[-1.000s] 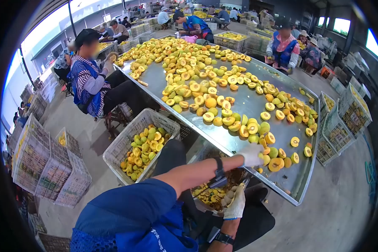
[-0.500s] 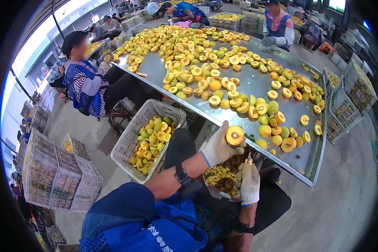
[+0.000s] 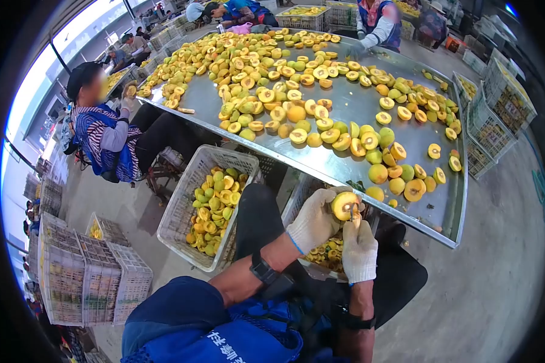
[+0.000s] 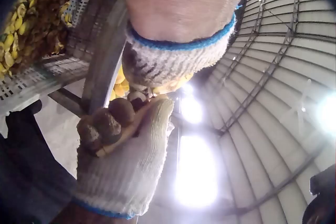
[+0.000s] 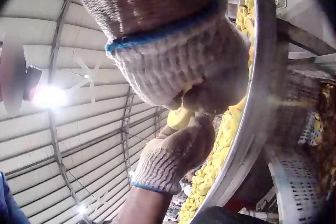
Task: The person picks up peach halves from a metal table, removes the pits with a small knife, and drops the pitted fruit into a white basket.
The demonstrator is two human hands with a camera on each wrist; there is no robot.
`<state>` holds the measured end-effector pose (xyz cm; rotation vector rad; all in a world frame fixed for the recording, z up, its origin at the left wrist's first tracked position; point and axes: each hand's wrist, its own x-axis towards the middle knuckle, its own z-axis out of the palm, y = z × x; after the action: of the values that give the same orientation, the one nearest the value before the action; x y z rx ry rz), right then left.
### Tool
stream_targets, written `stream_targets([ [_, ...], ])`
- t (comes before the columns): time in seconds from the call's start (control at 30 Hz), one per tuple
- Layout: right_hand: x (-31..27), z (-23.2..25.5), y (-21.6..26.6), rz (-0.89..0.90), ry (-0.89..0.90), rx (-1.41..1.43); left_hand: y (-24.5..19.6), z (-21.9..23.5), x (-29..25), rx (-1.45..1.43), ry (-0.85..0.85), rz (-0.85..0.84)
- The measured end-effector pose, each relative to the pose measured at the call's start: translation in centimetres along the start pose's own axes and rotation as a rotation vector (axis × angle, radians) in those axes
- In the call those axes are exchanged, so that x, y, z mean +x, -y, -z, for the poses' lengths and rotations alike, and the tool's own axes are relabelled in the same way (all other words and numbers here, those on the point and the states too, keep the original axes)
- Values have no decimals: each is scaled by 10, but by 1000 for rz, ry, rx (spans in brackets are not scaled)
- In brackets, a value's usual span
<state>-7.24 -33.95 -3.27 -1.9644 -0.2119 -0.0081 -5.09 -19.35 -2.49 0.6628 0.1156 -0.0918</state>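
My gloved left hand [image 3: 315, 221] holds a yellow peach half [image 3: 344, 206] just off the table's near edge, cut face and brown stone showing. Close below it, my gloved right hand [image 3: 360, 251] grips a small wooden-handled pitting tool [image 3: 356, 221], whose dark metal tip meets the cut face at the stone. In the left wrist view, the right hand's fingers [image 4: 109, 124] are curled round the handle, and the left hand overlaps the fruit. The metal table [image 3: 345, 103] bears a broad spread of peach halves [image 3: 254, 91].
Beside my left leg stands a white plastic crate [image 3: 248, 158] of peach halves. Below my hands a second crate [image 3: 292, 206] holds fruit scraps. Stacked crates [image 3: 97, 272] rise at left, more [image 3: 493, 115] at right. A seated person [image 3: 109, 133] works at the table's left side.
My left hand has come from among the fruit on the table, bringing a peach half back towards me. My right hand has raised the tool to the half's cut face.
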Motion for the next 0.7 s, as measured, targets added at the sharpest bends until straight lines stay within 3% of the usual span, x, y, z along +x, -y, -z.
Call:
stream_targets([
  [0.1,-3,-3,-2,92,-61,-90,-9,-3,-2,30,69,5],
  [0.2,-5,-3,7,100,-68,-193,-14,-3,-4,-201,96,129],
  [0.27,-5,-3,9,64,-26,-185,-7,-1,-1,103,47,56],
  [0.37,-6,-2,13,90,-31,-196,4,1,3,-132,-5,78],
  [0.7,-7,-5,14,56,12,-109,15,-13,-1,-119,-197,-22],
])
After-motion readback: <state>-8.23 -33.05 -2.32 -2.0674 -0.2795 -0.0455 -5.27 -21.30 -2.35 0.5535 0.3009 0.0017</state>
